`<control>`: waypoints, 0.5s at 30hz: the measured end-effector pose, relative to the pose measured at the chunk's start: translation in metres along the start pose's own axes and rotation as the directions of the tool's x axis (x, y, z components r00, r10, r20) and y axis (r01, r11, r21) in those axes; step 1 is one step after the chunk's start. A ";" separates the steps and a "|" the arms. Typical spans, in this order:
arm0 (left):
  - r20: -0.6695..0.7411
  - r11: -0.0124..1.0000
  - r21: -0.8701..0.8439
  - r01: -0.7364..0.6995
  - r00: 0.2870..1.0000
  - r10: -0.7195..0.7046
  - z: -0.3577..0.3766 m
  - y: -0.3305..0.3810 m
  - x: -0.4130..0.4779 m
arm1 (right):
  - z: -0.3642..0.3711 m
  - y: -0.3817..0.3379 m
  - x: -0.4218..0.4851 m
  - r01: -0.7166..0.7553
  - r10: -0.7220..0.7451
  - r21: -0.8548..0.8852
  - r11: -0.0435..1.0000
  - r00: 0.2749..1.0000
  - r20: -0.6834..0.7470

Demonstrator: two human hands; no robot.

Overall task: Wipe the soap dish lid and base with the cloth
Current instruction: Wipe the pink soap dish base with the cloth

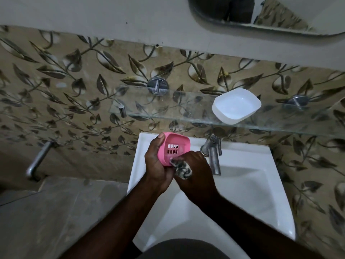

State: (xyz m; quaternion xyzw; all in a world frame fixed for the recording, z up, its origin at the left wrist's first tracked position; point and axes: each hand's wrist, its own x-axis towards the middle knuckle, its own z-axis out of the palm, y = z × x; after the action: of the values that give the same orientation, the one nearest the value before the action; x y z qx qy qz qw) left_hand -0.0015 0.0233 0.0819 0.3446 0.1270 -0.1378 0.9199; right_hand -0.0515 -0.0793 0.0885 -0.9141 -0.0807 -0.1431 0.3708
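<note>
**Soap dish base held over the sink, cloth pressed to its lower edge**

The left hand (156, 161) is closed around the pink soap dish base (173, 148), palm against its left side, thumb up at the top left corner and fingers wrapped under the lower edge. The base is tilted so that its slotted inner face is turned toward the camera; two rows of drain slots are visible. The right hand (196, 169) is clenched on a bunched, dark-and-light patterned cloth (182, 169), with the knuckles uppermost. The cloth touches the lower right edge of the base, where it meets the left hand's fingers. Both forearms rise from the bottom of the frame and converge at the base.

The hands are above the rear left part of the white sink (252, 193), just beside the metal tap (213, 156). The white soap dish lid (236, 105) lies hollow side up on the glass shelf (186, 107) above the sink, well apart from the hands. The shelf is fixed by round metal mounts to a wall of leaf-patterned tiles (74, 86). A second metal tap (38, 159) projects from the wall at lower left.

No brand, label or legible writing is visible on any item.

The right fingertips are hidden by the cloth, and the outer face of the base is turned away. A mirror (261, 14) is cut off at the top edge. A dark shape at the bottom centre cannot be identified
</note>
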 end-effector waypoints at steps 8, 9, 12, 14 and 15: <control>0.034 0.998 0.036 0.047 0.998 -0.048 0.005 -0.008 0.000 | 0.011 -0.015 -0.002 -0.269 0.283 0.195 0.943 0.958 -0.051; 0.043 0.998 0.037 0.050 0.998 -0.051 0.005 -0.006 0.000 | 0.008 -0.016 -0.003 -0.214 0.228 0.188 0.959 0.972 -0.056; 0.032 0.999 0.035 0.013 0.999 -0.015 0.007 -0.002 -0.002 | -0.004 0.004 -0.001 0.001 -0.001 -0.051 0.999 1.000 -0.016; 0.017 1.000 -0.004 -0.006 1.000 0.006 0.007 -0.004 -0.004 | -0.008 0.023 0.002 -0.052 0.059 -0.197 0.979 0.998 0.028; 0.010 1.000 -0.024 -0.011 1.000 0.012 0.007 -0.006 -0.004 | -0.007 0.025 0.001 -0.095 0.101 -0.201 0.975 0.995 0.021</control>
State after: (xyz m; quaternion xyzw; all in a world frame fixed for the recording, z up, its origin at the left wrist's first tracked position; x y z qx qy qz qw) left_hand -0.0067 0.0150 0.0843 0.3334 0.1218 -0.1327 0.9254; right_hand -0.0453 -0.1019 0.0768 -0.9516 -0.0266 -0.1177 0.2827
